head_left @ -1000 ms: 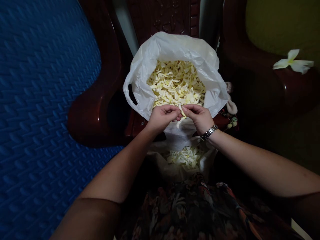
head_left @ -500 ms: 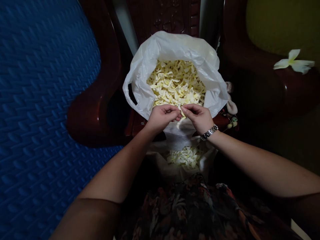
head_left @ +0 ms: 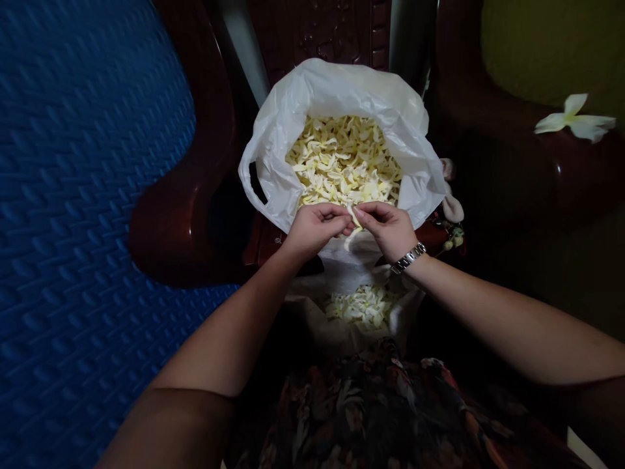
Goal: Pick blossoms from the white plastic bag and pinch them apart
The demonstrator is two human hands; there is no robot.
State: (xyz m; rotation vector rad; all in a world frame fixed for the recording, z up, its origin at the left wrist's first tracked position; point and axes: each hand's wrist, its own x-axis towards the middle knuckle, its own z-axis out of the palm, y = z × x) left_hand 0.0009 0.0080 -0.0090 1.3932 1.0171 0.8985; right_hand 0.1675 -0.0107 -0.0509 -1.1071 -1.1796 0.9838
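Fingertips almost meeting, my left hand [head_left: 319, 227] and my right hand [head_left: 387, 226] pinch a pale yellow-white flower [head_left: 356, 220] between them. One of its petals hangs below the fingers. Both hands are closed, and my fingers partly cover the flower. Just beyond them stands a white plastic bag [head_left: 415, 153], its mouth wide, holding a heap of cream flower pieces [head_left: 344, 156]. Below my wrists, a second white bag [head_left: 312, 319] holds whiter flowers [head_left: 364, 306].
A dark carved wooden chair [head_left: 322, 32] bears the large bag, with a curved armrest [head_left: 166, 228] at left and another armrest [head_left: 571, 159] at right. A single white flower [head_left: 573, 120] lies on the right armrest. Blue textured matting [head_left: 73, 260] covers the left side.
My hands stay nearly in place over the bag's near edge. The flower between them shows slightly more, with its petal hanging lower. The bags have not moved.
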